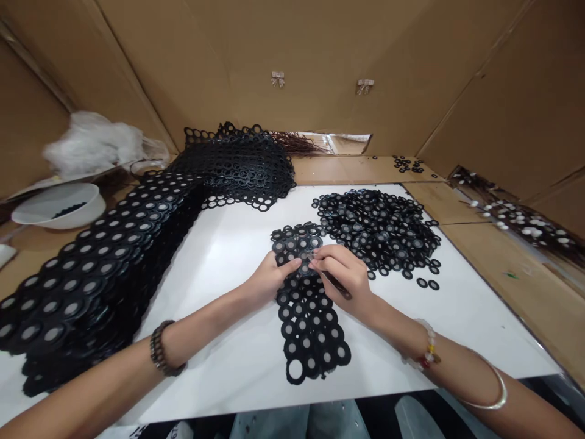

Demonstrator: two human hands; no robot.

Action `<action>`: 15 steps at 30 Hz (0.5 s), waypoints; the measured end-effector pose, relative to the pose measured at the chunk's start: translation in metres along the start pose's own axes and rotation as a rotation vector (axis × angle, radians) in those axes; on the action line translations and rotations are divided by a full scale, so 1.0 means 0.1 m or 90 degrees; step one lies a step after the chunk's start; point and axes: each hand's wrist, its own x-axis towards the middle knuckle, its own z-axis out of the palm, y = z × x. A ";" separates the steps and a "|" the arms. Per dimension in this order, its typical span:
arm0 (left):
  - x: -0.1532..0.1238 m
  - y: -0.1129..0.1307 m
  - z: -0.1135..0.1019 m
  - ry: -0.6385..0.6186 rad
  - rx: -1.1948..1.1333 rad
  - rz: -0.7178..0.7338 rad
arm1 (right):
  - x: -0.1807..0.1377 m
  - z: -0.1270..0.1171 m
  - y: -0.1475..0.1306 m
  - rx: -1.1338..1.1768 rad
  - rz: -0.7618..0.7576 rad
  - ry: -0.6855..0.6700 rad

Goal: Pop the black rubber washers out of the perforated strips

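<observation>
Strip of joined black rings [311, 305] on a white surface [219, 262]

Nearest the viewer, a person's bare forearms reached in from both lower corners, with a dark beaded bracelet [159, 355] on the left wrist and a clear beaded bracelet [428, 347] on the right. The strip lay at the middle of the surface, its rings mostly filled with grey discs.

The left hand [269, 279] rested at the strip's left edge, thumb on top; its other fingers were largely hidden, so how tightly it gripped could not be told. The right hand [350, 277] pinched a slim dark tool [338, 285] over the strip's upper part.

To the left ran a long stack of disc-filled ring sheets [105, 250]. Beyond the hands, to the right, spread a heap of loose rings [379, 228]. Farther left stood a white bowl [86, 210] holding dark pieces. At the back, a pile of open ring sheets [247, 161] lay before a cardboard wall [320, 36] bearing two small bows [277, 79].
</observation>
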 end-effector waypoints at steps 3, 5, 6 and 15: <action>0.00 -0.01 -0.01 0.007 0.068 0.013 | 0.01 0.01 -0.01 -0.015 0.004 -0.015; -0.01 -0.01 -0.01 0.005 0.115 0.028 | 0.02 0.02 -0.02 -0.038 0.003 -0.020; -0.01 -0.01 -0.01 -0.006 0.136 0.035 | 0.03 0.03 -0.02 -0.053 0.003 -0.019; -0.02 -0.01 0.01 -0.017 0.229 0.073 | 0.04 0.03 0.03 -0.042 -0.019 -0.030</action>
